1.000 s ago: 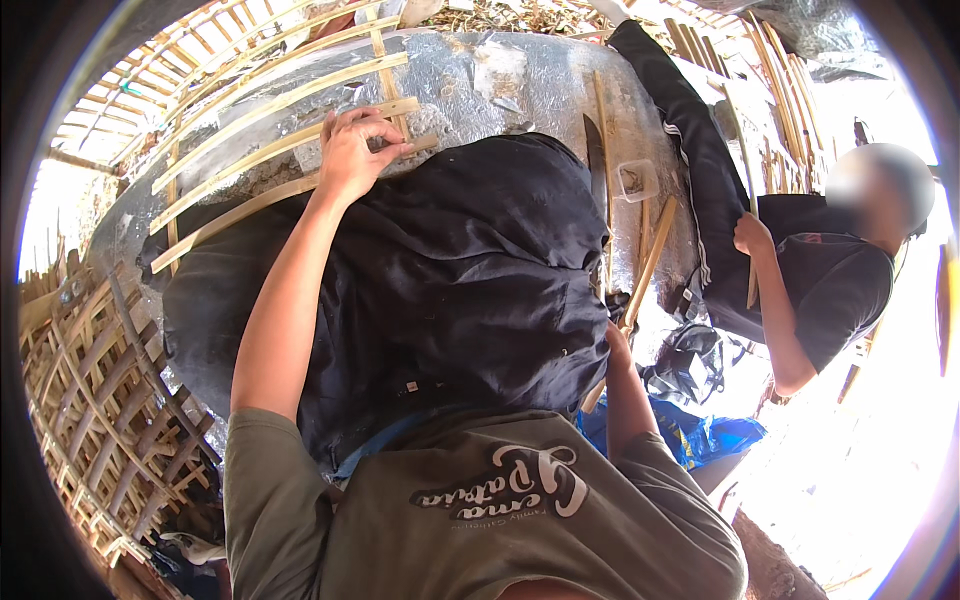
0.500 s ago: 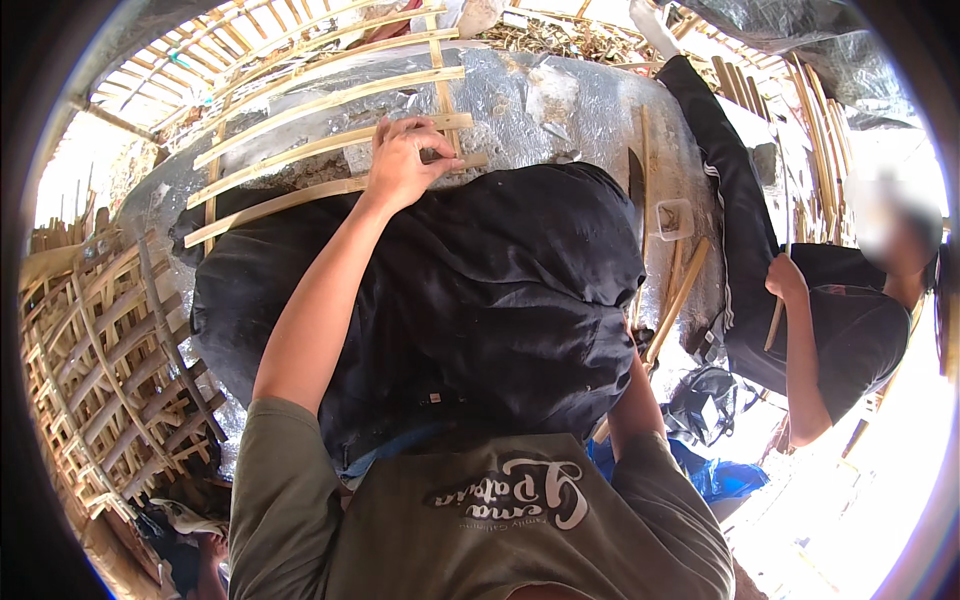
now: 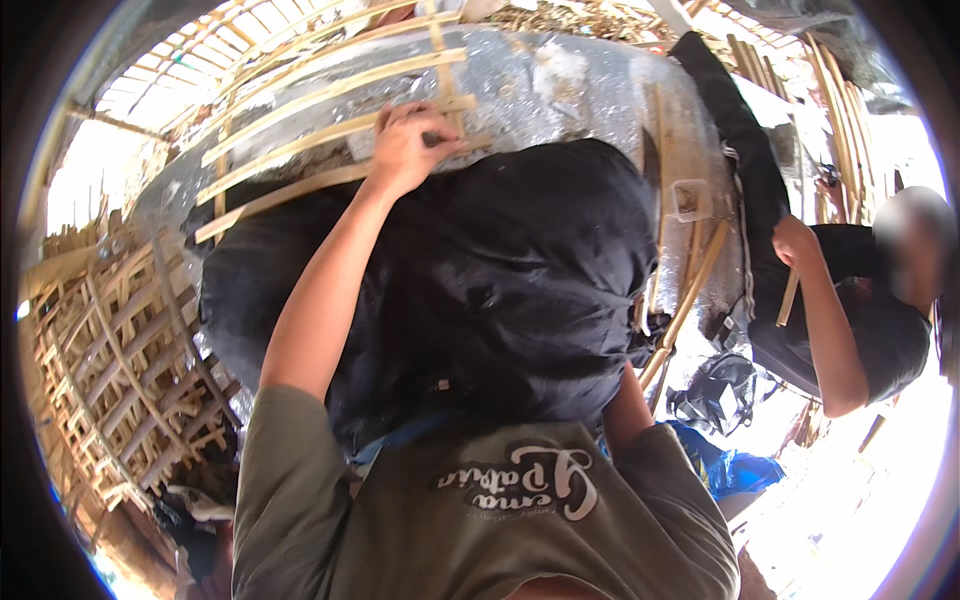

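Note:
My left hand (image 3: 403, 152) is closed at the near right corner of a bamboo slat frame (image 3: 330, 132), its fingers curled over the slats and thumb side facing right. A small dark gap or object shows between thumb and fingers; I cannot make out which. The frame has several light slats running crosswise, joined by upright strips near both ends, and its near edge rests against my black-clad legs (image 3: 480, 270). My right forearm (image 3: 628, 408) runs down beside my right knee, which hides the hand and whatever it may touch.
To the right, a dark blade (image 3: 651, 165), long bamboo strips (image 3: 690, 300) and a clear plastic container (image 3: 690, 200) lie on the grey sheet (image 3: 590, 90). Another person's hand (image 3: 795, 240) holds a thin strip. Woven bamboo lattices (image 3: 125, 370) stand at the left.
The whole view has shifted a little. My left hand stays at the frame's corner. The other person's hand has risen slightly, and the strip in it now points downward.

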A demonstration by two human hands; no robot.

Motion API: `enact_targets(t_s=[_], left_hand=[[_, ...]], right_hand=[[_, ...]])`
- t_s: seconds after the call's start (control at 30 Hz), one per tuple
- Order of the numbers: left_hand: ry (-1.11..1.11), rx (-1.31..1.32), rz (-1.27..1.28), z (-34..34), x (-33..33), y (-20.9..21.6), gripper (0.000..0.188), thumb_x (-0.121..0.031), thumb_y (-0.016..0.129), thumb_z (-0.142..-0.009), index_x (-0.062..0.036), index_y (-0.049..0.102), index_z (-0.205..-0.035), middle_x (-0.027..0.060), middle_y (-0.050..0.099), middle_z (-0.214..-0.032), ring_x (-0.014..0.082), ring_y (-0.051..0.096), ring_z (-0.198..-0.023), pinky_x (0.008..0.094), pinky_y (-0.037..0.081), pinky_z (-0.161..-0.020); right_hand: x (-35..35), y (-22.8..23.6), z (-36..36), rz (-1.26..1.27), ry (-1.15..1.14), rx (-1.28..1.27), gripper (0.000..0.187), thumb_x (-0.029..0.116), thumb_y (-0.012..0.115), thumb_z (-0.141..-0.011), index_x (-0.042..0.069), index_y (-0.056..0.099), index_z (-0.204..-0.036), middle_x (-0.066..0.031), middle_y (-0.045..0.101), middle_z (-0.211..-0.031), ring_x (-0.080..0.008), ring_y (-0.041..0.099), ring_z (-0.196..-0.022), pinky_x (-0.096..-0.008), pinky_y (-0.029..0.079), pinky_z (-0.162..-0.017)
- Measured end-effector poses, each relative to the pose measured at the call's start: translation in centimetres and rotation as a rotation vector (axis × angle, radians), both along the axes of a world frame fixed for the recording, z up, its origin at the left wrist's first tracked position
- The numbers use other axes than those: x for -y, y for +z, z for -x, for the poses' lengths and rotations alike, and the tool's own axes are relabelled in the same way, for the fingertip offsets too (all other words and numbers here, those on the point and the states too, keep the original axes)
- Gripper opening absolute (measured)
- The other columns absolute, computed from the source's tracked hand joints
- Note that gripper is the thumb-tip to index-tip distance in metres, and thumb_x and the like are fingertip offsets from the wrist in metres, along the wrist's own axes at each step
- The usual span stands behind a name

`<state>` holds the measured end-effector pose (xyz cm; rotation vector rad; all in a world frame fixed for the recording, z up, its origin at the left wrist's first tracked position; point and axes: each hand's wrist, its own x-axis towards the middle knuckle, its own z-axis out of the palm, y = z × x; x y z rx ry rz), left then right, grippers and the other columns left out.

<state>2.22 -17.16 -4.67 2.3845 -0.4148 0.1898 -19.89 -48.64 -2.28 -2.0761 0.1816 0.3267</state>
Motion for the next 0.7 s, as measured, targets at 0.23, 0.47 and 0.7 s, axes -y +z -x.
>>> enact_targets(t_s=[0.23,0.47,0.7], left_hand=[[-0.003,0.010,0.003,0.4,0.5,-0.1,0.021,-0.041,0.084,-0.078,-0.0218,0.080,-0.085,-0.0059,0.074,-0.105,0.0192,0.055,-0.127,0.0537,0.020,-0.120],[0.015,-0.013,0.048,0.5,0.2,0.2,0.020,-0.039,0.085,-0.076,-0.0213,0.080,-0.085,-0.0013,0.074,-0.103,0.0206,0.053,-0.128,0.0555,0.017,-0.122],[0.008,-0.059,0.053,0.6,0.4,1.0,0.017,-0.036,0.085,-0.076,-0.0206,0.079,-0.083,-0.0043,0.075,-0.099,0.0200,0.054,-0.128,0.0535,0.017,-0.122]], right_hand=[[-1.6,5.0,1.3,-0.044,0.065,0.035,0.056,0.000,0.064,-0.058,0.011,0.072,-0.112,-0.0217,0.062,-0.137,-0.0374,0.041,-0.143,-0.0604,0.014,-0.117],[-2.2,12.5,-4.1,-0.002,0.083,0.298,0.057,-0.003,0.062,-0.055,0.013,0.075,-0.109,-0.0220,0.062,-0.137,-0.0381,0.039,-0.146,-0.0624,0.009,-0.119],[-3.0,14.7,-7.3,0.091,0.428,0.444,0.059,-0.005,0.060,-0.051,0.014,0.077,-0.105,-0.0222,0.062,-0.137,-0.0389,0.037,-0.148,-0.0645,0.005,-0.121]])
